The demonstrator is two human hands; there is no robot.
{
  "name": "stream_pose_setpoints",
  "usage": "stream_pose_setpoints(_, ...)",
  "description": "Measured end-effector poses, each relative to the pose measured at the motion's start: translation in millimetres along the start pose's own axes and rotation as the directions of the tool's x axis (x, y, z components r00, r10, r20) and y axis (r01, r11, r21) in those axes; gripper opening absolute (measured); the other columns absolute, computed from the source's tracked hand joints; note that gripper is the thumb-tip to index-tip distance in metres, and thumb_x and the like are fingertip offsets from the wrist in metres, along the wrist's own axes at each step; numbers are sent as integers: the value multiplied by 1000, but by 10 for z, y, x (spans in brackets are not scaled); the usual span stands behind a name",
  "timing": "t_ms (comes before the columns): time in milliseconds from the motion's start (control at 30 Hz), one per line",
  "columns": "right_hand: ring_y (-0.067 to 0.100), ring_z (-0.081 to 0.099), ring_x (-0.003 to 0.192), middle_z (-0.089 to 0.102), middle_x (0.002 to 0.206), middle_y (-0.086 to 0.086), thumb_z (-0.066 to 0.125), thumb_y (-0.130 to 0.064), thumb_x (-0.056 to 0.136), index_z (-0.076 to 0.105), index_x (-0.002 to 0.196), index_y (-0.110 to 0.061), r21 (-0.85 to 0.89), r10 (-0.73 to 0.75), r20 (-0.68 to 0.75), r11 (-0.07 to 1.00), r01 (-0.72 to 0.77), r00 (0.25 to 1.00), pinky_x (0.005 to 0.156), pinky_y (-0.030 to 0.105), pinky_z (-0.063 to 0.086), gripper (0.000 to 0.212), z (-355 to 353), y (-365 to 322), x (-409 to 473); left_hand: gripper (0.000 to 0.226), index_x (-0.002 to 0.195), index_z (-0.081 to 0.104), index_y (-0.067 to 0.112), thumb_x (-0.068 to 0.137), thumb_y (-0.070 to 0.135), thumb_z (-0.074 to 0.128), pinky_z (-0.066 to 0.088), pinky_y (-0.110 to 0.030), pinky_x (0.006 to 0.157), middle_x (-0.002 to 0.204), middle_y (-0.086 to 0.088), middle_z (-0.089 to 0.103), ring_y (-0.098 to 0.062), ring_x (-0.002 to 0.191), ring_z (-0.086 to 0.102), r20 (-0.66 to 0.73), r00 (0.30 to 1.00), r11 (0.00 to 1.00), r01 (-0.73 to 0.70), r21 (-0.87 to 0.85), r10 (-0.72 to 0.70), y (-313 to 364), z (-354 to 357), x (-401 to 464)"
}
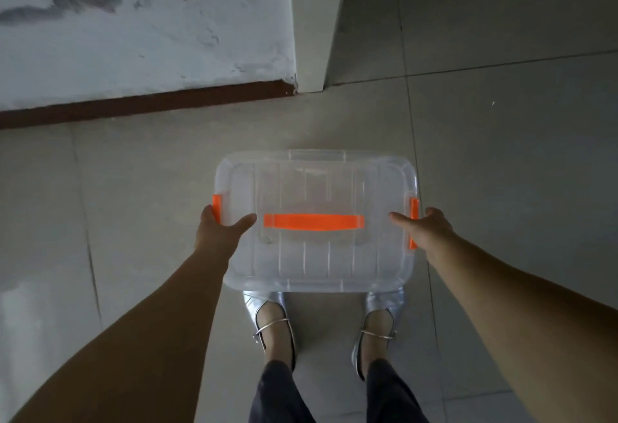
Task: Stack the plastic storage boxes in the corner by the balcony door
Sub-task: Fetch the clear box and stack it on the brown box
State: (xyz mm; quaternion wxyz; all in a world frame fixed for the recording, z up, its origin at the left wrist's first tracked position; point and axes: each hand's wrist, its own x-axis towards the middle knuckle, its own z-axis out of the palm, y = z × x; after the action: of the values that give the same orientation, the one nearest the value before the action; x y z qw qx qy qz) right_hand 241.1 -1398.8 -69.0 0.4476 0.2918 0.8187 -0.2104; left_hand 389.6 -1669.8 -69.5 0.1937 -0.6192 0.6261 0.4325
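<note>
One clear plastic storage box (316, 222), rectangular with rounded corners, lid on and level, its long side running left to right. Orange carry handle (313, 222) lies flat across the ribbed lid's centre; orange latches (217, 209) sit on the left and right short ends. Interior looks empty through the lid, floor tiles visible beneath.

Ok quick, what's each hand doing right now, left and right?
Left hand: closed on the left end of the clear storage box, thumb on the lid.
Right hand: closed on the box's right end, by the orange latch.
</note>
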Motion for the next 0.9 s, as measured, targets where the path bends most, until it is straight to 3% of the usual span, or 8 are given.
stream_pose_setpoints(67, 29, 62, 98, 60, 122, 13, 72, -44, 75, 49, 130, -5, 73, 6, 119, 997, -15, 993, 84, 37, 50, 72, 48, 42, 70, 75, 136, 43, 7, 73, 28, 78, 43, -35, 87, 131, -14, 55, -34, 118, 54, -2, 1000, 997, 13, -76, -14, -40, 35, 87)
stream_pose_setpoints(100, 29, 62, 99, 61, 120, 13, 73, -43, 75, 51, 128, -4, 97, 1, 143, 995, -15, 990, 88, 40, 50, 69, 76, 69, 84, 73, 134, 44, 6, 73, 26, 78, 43, -34, 85, 130, -14, 56, -34, 116, 55, 0, 1000, 995, 23, -97, -23, -62, 41, 103)
stream_pose_setpoints(233, 34, 60, 107, 62, 120, 16, 74, -38, 74, 54, 124, -4, 105, -60, 27, 993, 57, 998, 95, 42, 49, 63, 81, 108, -26, 68, 131, 46, 3, 72, 17, 78, 44, -35, 83, 127, -17, 57, -35, 113, 56, 5, 1000, 996, -5, -89, 6, -90, -13, -5)
stream_pose_setpoints(367, 36, 60, 108, 62, 120, 18, 73, -39, 75, 54, 124, -2, 67, -30, 28, 997, 28, 999, 95, 45, 49, 64, -87, 149, -407, 64, 128, 47, 1, 73, 13, 77, 46, -37, 83, 125, -20, 57, -36, 111, 57, 37, 999, 996, 22, -87, -19, -74, -262, -409)
stream_pose_setpoints(500, 33, 64, 96, 67, 110, 17, 73, -37, 76, 60, 114, -2, 5, -66, 49, 998, 66, 997, 80, 37, 51, 52, -319, 75, -1068, 64, 129, 47, 1, 74, 14, 76, 48, -42, 88, 124, -20, 58, -38, 111, 57, 80, 994, 991, 77, -109, -68, -48, -760, -932)
stream_pose_setpoints(700, 37, 65, 100, 67, 111, 22, 74, -32, 76, 61, 115, 1, -84, -166, 73, 981, 172, 983, 91, 46, 52, 52, -720, -219, -2359, 61, 132, 46, 1, 78, 12, 72, 47, -46, 93, 125, -21, 57, -39, 113, 56, 61, 992, 976, 122, -181, -112, -73, -1719, -1970)
stream_pose_setpoints(900, 35, 63, 104, 66, 115, 19, 70, -34, 79, 60, 118, -1, -159, -374, 140, 905, 394, 917, 94, 44, 50, 53, -991, -601, -3558, 57, 129, 46, -5, 77, -1, 70, 46, -43, 88, 124, -26, 56, -41, 113, 55, -61, 986, 912, 121, -391, -157, -196, -2582, -2932)
